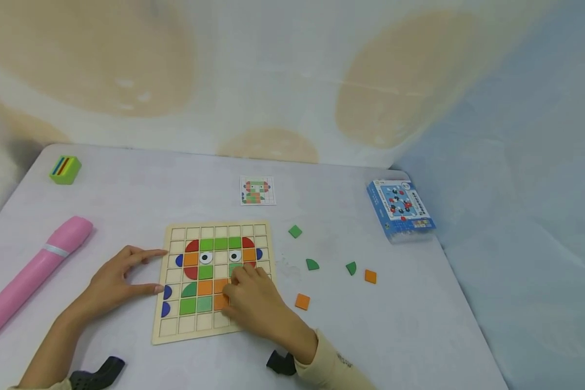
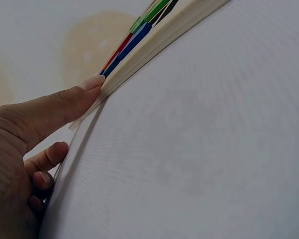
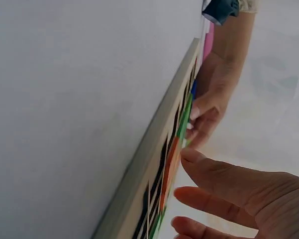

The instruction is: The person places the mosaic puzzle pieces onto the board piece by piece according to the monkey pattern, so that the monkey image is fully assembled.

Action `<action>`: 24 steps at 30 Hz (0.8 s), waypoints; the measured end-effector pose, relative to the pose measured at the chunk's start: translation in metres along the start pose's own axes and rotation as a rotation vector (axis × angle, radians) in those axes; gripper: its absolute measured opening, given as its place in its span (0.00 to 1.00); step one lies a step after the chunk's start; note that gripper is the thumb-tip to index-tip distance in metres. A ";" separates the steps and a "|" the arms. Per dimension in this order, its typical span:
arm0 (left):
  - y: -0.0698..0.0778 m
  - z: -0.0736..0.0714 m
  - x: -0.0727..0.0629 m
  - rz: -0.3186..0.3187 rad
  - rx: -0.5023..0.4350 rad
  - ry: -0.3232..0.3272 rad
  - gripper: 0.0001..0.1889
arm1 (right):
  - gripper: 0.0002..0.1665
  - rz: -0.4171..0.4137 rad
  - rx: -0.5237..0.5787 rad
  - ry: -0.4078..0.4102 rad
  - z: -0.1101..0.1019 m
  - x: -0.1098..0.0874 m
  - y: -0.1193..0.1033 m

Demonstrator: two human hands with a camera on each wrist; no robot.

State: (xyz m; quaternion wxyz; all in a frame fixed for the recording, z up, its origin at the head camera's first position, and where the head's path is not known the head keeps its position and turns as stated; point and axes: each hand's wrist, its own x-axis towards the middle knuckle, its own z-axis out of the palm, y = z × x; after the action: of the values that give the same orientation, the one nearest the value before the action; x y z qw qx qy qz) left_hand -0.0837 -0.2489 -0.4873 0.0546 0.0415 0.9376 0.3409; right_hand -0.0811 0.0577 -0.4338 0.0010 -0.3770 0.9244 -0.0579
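A square wooden grid board lies on the table, with coloured tiles forming a pattern that has two round eye pieces. My left hand touches the board's left edge with its index finger and thumb spread apart. In the left wrist view, the thumb rests against the board's edge by a blue piece. My right hand is over the board's lower right part, fingertips by an orange square. The right wrist view shows its thumb and fingers apart, no piece visible between them. This hand hides several cells.
Right of the board lie loose pieces: a green square, two green quarter circles and two orange squares. A pattern card lies behind it. A blue box, a pink roll and a green block stand farther out.
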 end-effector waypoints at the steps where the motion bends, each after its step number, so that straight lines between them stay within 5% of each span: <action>1: 0.000 0.000 0.000 0.001 0.000 -0.001 0.41 | 0.15 0.017 0.013 -0.003 -0.002 -0.004 0.004; 7: 0.000 0.001 0.000 0.011 0.001 -0.001 0.41 | 0.18 0.188 0.082 0.066 -0.013 -0.031 0.046; 15: -0.001 0.000 0.001 0.019 -0.003 -0.005 0.40 | 0.17 0.510 0.037 0.213 -0.016 -0.075 0.119; 20: -0.001 0.000 0.001 0.016 0.002 -0.006 0.40 | 0.18 0.706 -0.034 0.179 -0.014 -0.098 0.150; 24: -0.001 0.001 0.000 0.021 0.002 0.003 0.40 | 0.22 0.762 -0.061 0.142 -0.013 -0.104 0.161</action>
State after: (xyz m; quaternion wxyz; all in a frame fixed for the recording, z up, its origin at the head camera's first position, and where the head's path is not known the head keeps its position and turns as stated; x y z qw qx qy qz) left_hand -0.0840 -0.2493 -0.4889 0.0493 0.0510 0.9375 0.3407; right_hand -0.1194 0.2452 -0.4424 -0.0527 -0.0017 0.9972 -0.0521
